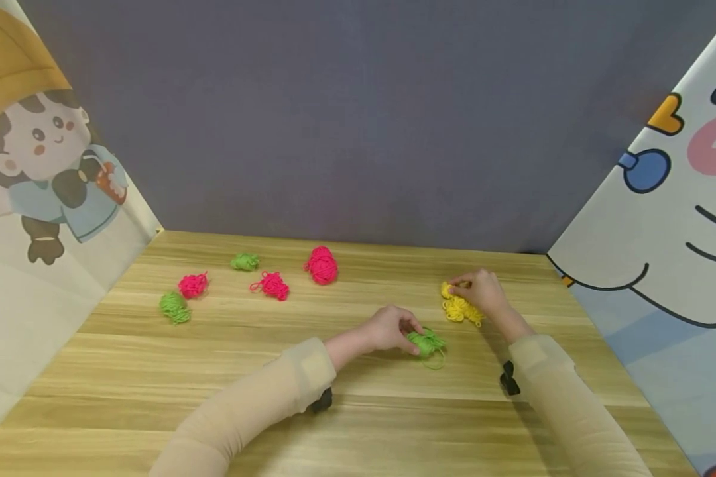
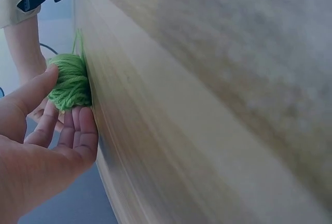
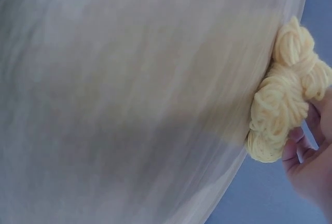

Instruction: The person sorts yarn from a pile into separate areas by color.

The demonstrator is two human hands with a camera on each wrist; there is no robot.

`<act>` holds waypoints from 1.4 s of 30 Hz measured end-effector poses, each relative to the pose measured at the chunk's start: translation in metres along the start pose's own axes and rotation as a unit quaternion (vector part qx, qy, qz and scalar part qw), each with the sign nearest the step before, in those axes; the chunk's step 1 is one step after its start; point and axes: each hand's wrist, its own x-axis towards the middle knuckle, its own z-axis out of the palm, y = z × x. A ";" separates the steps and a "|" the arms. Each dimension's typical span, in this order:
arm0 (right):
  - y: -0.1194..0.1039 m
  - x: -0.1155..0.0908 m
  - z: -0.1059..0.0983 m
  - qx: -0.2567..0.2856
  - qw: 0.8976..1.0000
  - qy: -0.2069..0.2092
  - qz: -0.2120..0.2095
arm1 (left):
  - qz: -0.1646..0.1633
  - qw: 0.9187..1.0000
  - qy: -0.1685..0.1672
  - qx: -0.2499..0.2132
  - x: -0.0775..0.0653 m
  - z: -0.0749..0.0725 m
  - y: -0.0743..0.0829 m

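Your left hand (image 1: 388, 329) pinches a green yarn bundle (image 1: 426, 342) between thumb and fingers, low over the desk (image 1: 417, 430), with a loose loop trailing on the near side. Your right hand (image 1: 486, 293) appears to pinch one end of the yellow yarn (image 1: 462, 310), just beyond and to the right of the green; its fingers are partly hidden, so the grip is hard to judge.

As far as grouping goes, the yellow seems done: its lobes lie bunched together, though you can't tell how many pieces they make. The rest looks unsettled. Well to the left, a far green bundle (image 1: 244, 262), a near green bundle (image 1: 175, 308), a left pink bundle (image 1: 193, 285), a middle pink bundle (image 1: 273, 285) and a large pink ball (image 1: 322, 266) lie mixed, colours unseparated, out of your hands.
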 end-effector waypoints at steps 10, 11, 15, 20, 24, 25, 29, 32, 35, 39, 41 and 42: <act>-0.001 -0.001 -0.001 0.000 1.000 -0.006 -0.007 | 0.009 1.000 -0.006 0.011 0.001 -0.001 0.000; -0.001 -0.001 -0.001 0.004 1.000 -0.008 -0.006 | 0.010 1.000 -0.006 0.010 0.000 -0.001 0.001; -0.001 -0.002 -0.003 0.025 1.000 -0.011 0.001 | 0.019 1.000 -0.003 0.006 -0.001 -0.002 0.003; -0.004 -0.006 -0.009 0.024 0.998 0.033 -0.039 | 0.038 0.999 0.001 0.024 -0.003 -0.004 0.005; -0.009 -0.009 -0.018 0.019 0.996 0.052 -0.069 | 0.049 0.998 0.003 0.050 -0.008 -0.007 0.008; -0.011 -0.010 -0.020 0.022 0.996 0.049 -0.065 | 0.052 0.997 0.004 0.055 -0.010 -0.007 0.008; -0.019 -0.015 -0.029 0.033 0.998 0.033 -0.053 | 0.060 0.996 0.004 0.068 -0.017 -0.011 0.010; -0.024 -0.020 -0.034 0.041 0.998 0.018 -0.049 | 0.068 0.995 0.007 0.069 -0.022 -0.015 0.009; -0.030 -0.027 -0.038 0.051 0.998 0.005 -0.045 | 0.073 0.995 0.012 0.072 -0.028 -0.021 0.006; -0.040 -0.037 -0.040 0.057 0.997 0.001 -0.049 | 0.079 0.993 0.020 0.084 -0.035 -0.031 0.004; -0.044 -0.042 -0.041 0.056 0.997 -0.002 -0.051 | 0.083 0.992 0.024 0.088 -0.039 -0.035 0.004; -0.046 -0.044 -0.041 0.058 0.997 -0.006 -0.051 | 0.085 0.992 0.026 0.089 -0.041 -0.037 0.004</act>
